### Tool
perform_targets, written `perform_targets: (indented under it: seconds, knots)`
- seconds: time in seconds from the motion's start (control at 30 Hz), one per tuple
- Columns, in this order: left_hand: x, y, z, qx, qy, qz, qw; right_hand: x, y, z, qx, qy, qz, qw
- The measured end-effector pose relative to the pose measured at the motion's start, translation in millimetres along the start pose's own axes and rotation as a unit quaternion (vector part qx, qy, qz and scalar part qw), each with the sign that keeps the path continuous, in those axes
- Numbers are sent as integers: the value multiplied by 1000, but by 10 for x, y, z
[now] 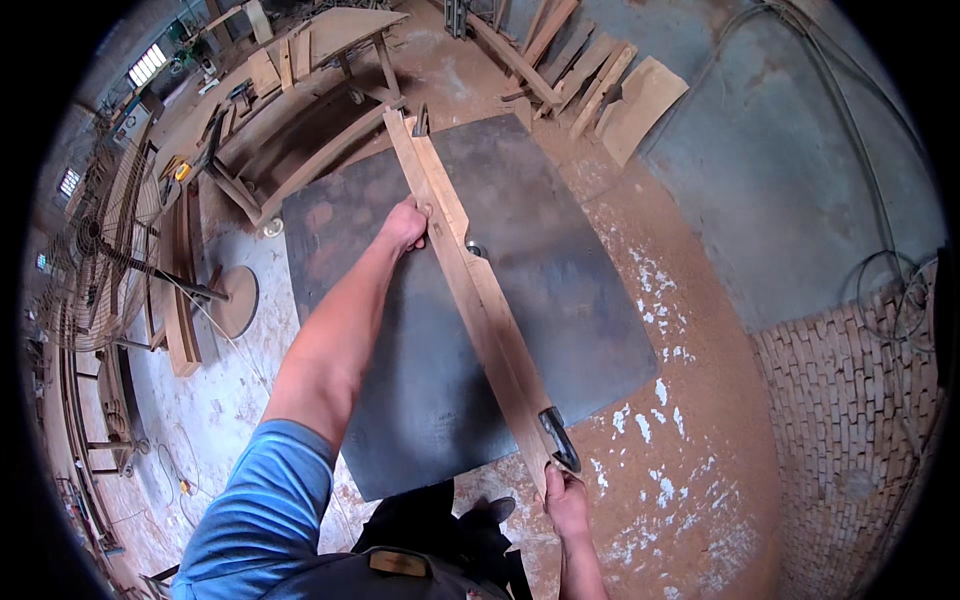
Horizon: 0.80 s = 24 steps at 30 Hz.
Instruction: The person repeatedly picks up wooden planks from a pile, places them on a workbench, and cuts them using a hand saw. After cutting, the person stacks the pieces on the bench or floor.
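Note:
A long wooden piece [470,330] lies diagonally across a dark metal tabletop [590,340], with a narrower board [445,185] along its right side. A black clamp [420,122] sits at the far end, another [557,435] at the near end. A small round metal fitting [476,248] shows beside a notch midway along the wood. My left hand [406,222] grips the piece's left edge above the middle, fingers curled round it. My right hand [566,500] holds the near end just below the lower clamp, thumb on top.
A wooden bench [340,25] with board pieces stands behind, left. Offcuts [640,105] lean at the back right. A wire fan [100,230] and stacked planks [180,330] stand at the left. Cables [880,200] run along the wall at right, above stacked bricks [840,440].

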<state>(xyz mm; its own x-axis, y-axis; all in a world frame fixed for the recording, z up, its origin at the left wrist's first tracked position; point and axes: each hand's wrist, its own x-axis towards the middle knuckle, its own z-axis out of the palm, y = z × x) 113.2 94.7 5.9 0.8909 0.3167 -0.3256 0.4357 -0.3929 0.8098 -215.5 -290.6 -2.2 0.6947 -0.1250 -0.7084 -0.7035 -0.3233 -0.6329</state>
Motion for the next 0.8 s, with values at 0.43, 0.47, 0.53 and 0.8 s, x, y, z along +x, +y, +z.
perform_targets:
  seconds: [0.43,0.47,0.53,0.8]
  knots:
    - [-2094,-93,1067,88,-44,49,994,-502,510,-104,472,-150,132,858]
    - [-2111,-66,1083,88,-54,31,994,-624,491,-51,498,-154,161,838]
    - [-2045,-227,1143,51,-52,37,997,-595,608,147,516,-173,88,834]
    - [-1956,-299,1106,76,-33,46,995,-528,217,393,439,-60,79,893]
